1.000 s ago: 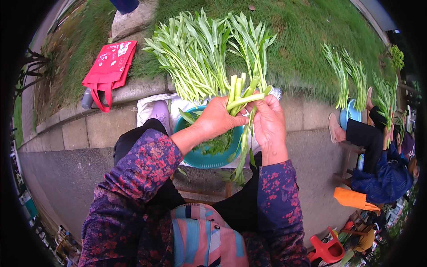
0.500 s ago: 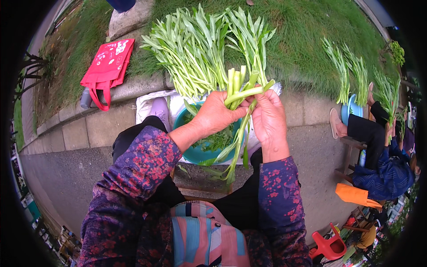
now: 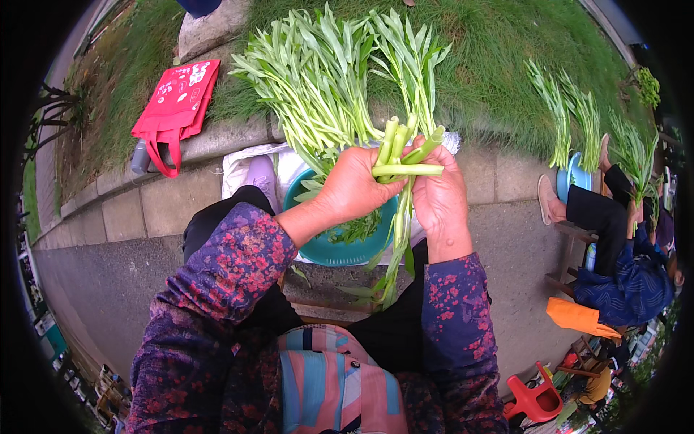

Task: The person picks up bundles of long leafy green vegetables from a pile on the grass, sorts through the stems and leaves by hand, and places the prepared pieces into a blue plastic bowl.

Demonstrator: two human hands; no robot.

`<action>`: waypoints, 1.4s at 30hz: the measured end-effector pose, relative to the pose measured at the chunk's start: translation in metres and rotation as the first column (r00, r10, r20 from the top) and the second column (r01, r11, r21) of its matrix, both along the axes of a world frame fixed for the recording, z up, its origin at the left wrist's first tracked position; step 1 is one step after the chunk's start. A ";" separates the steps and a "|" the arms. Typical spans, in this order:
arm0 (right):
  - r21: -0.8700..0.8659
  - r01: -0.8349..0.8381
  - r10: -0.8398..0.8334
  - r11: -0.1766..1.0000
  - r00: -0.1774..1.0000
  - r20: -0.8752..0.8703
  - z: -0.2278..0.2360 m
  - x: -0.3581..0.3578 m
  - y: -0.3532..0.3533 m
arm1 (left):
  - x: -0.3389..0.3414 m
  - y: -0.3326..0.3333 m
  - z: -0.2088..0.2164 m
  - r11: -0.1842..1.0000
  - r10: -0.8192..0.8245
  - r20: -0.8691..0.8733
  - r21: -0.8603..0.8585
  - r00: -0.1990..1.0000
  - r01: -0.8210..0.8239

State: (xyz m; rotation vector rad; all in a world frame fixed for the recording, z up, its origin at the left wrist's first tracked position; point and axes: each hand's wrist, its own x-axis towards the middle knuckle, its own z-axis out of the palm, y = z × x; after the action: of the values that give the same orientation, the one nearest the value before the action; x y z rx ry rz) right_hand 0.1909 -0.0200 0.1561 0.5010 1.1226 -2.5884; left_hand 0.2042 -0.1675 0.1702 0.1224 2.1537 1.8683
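A small bundle of thick hollow water spinach stems [image 3: 395,150] is held up in front of me, cut ends upward and one stem lying crosswise. My left hand [image 3: 354,184] is closed round it from the left. On the right, my right hand [image 3: 441,197] pinches the stems near the crosswise one. Leafy ends [image 3: 390,286] dangle below, between my knees. Behind my hands stands a teal basin [image 3: 340,254] with loose green leaves [image 3: 358,230] in it, partly hidden by my left hand.
Large water spinach bunches [image 3: 311,79] lie on the grass and kerb beyond. A red bag [image 3: 173,101] is on the kerb at left. At right, a seated co-worker [image 3: 622,275] holds greens beside a blue basin [image 3: 575,173]. A red stool [image 3: 535,398] stands at lower right.
The held stems have shifted slightly, with the crosswise one now lying nearly level. The dangling leafy ends have swung a little to the right. Both hands stay in nearly the same place.
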 end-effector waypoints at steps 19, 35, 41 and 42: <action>0.009 0.033 -0.034 0.999 0.991 0.127 0.021 -0.005 0.001 | -0.005 -0.007 0.001 0.998 0.047 0.120 0.036 0.992 -0.051; 0.322 0.046 -0.023 0.946 0.997 -0.075 0.029 -0.007 0.017 | -0.009 -0.042 -0.002 0.945 -0.112 0.540 0.317 0.834 -0.078; 0.441 -0.148 0.166 0.885 0.986 -0.003 0.026 -0.002 0.007 | -0.013 -0.040 0.001 0.856 -0.206 0.588 0.495 0.782 -0.147; 0.454 -0.167 0.192 0.875 0.981 -0.010 0.024 -0.001 0.006 | -0.012 -0.040 0.002 0.852 -0.226 0.587 0.506 0.778 -0.134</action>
State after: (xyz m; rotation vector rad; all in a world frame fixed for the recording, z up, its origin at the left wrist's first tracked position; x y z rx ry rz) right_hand 0.1901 -0.0139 0.1806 0.3961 1.7176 -2.1872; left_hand 0.1918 -0.2073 0.1720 -0.3039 1.1487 2.0341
